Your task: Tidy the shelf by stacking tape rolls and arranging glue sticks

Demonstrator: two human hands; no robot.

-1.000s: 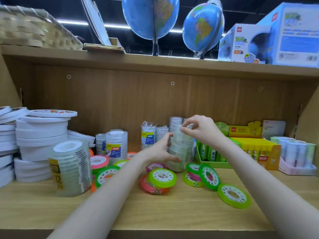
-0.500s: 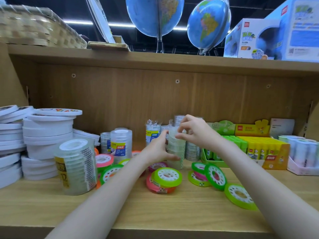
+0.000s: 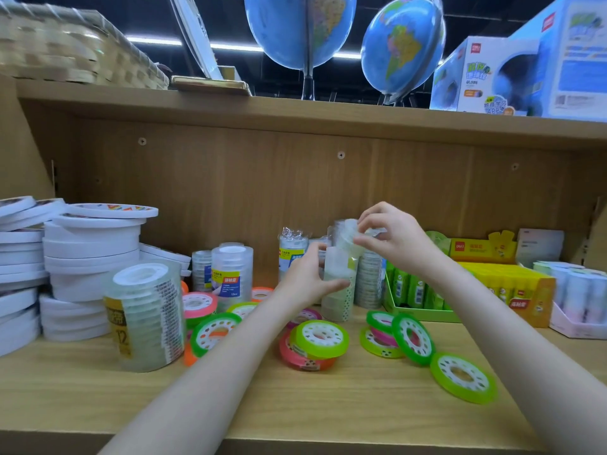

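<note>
The left hand (image 3: 307, 280) gripped the side of a tall stack of clear tape rolls (image 3: 340, 284) standing on the shelf (image 3: 361, 405) among loose green and pink rolls, while the right hand (image 3: 391, 238) pinched the stack's top roll with curled fingers.

A light wooden shelving unit with a wood-grain back panel (image 3: 262, 192) dotted with small screws fills the view, its lower board (image 3: 82, 389) running across six o'clock. The upper shelf board (image 3: 295, 114) spans from nine to three o'clock. Behind it, toward twelve o'clock, the room is dark, crossed by long white ceiling light strips (image 3: 154, 41).
</note>
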